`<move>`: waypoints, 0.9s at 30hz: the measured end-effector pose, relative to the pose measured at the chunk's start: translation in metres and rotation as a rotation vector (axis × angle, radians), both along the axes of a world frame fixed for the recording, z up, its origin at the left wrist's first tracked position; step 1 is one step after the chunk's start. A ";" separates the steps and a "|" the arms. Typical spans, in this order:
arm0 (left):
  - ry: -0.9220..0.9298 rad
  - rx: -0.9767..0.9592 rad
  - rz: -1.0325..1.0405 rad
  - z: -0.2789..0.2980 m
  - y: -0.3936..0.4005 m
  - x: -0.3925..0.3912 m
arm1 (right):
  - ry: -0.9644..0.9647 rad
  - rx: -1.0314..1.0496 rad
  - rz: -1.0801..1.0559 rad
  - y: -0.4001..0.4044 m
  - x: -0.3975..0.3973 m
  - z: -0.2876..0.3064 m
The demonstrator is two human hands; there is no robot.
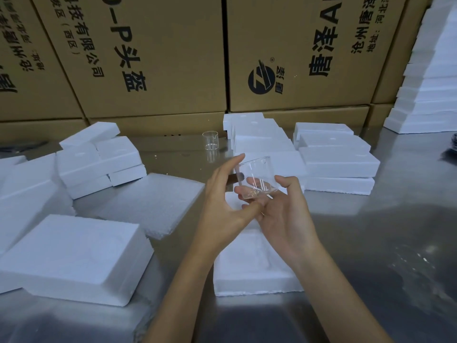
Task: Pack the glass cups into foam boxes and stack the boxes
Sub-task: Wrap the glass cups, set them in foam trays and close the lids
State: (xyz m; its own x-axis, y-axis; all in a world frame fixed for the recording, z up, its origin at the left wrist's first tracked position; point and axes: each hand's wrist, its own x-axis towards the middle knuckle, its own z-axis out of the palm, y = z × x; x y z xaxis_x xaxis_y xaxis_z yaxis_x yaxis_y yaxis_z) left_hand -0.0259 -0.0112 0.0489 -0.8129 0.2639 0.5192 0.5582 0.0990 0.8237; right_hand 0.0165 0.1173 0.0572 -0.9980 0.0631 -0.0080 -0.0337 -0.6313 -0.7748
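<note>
Hands meet over an open foam box half (247, 276) on the steel surface (371, 243): right hand (284, 214) cradles a glass cup (256, 178), left hand (222, 196) steadying its rim. Packing appears under way; next, seat the cup in the molded recess.

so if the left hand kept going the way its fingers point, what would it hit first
The left hand points up and right, with its fingers already against the glass cup that both hands hold. Past that, probably the foam boxes behind it, though depth is hard to judge.
</note>
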 end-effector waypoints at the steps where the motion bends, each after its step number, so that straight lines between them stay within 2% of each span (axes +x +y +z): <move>1: 0.028 0.017 0.037 0.001 0.001 0.002 | -0.003 0.012 0.001 -0.002 0.000 0.000; 4: 0.121 0.013 0.163 0.000 0.003 0.003 | -0.007 0.160 -0.103 -0.008 -0.001 0.000; 7: 0.190 -0.036 0.259 -0.002 0.003 0.000 | 0.084 0.553 -0.417 -0.015 -0.002 -0.003; 9: 0.257 -0.113 0.340 -0.003 0.002 -0.001 | 0.173 0.776 -0.545 -0.017 -0.002 -0.008; 11: 0.370 -0.219 0.413 -0.005 0.001 -0.001 | 0.211 0.880 -0.576 -0.018 -0.005 -0.014; 13: 0.468 -0.309 0.466 -0.008 0.003 0.000 | 0.205 0.895 -0.613 -0.019 -0.007 -0.017; 15: 0.486 -0.326 0.490 -0.009 0.005 0.000 | 0.205 0.828 -0.627 -0.017 -0.008 -0.017; 17: 0.432 -0.240 0.471 -0.007 0.006 0.001 | 0.183 0.671 -0.567 -0.013 -0.008 -0.015; 22: 0.158 -0.033 0.262 -0.003 0.006 0.002 | 0.007 0.224 -0.264 -0.005 -0.006 -0.006; 24: 0.065 -0.046 0.172 -0.003 0.005 0.003 | -0.001 0.033 -0.098 -0.002 -0.004 -0.002; 27: 0.035 -0.078 0.128 0.000 0.005 0.006 | 0.011 -0.160 0.072 0.000 0.000 0.000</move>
